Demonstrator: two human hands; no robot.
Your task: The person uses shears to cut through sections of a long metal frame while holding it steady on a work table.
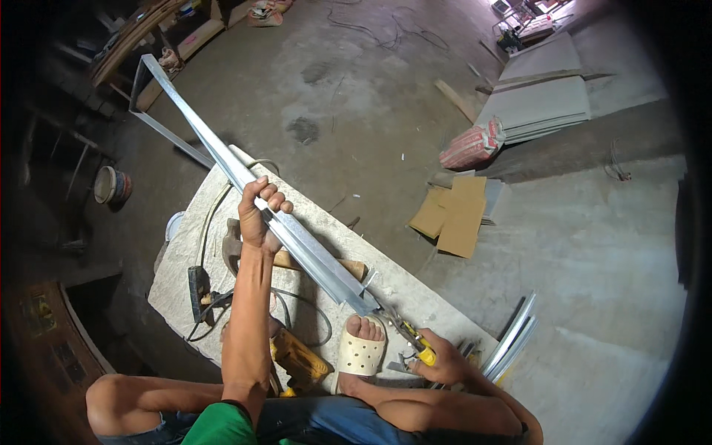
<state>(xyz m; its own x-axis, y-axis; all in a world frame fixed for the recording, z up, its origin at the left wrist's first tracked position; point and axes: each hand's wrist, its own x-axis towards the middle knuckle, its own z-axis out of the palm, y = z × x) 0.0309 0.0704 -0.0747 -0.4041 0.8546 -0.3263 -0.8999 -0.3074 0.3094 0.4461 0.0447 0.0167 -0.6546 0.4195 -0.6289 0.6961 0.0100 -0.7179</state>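
Observation:
My left hand (259, 211) grips a long galvanized metal channel (193, 126), folded into an angle at its far end. Closed around yellow-handled snips (419, 343), my right hand (445, 360) holds their jaws at the channel's near end. Below lies a white, dusty board (185, 274) with a yellow power drill (297, 352), a cord, a dark power strip (196, 293) and a wooden-handled hammer (341, 267), partly hidden by the channel. My foot in a cream perforated sandal (362, 348) rests beside the drill.
Cardboard pieces (460, 222), a red-and-white sack (471, 144) and stacked pale panels (538, 104) lie at the right. More metal channels (508, 341) are by the board's right corner. A bucket (111, 185) and wooden shelving (185, 44) stand at the left.

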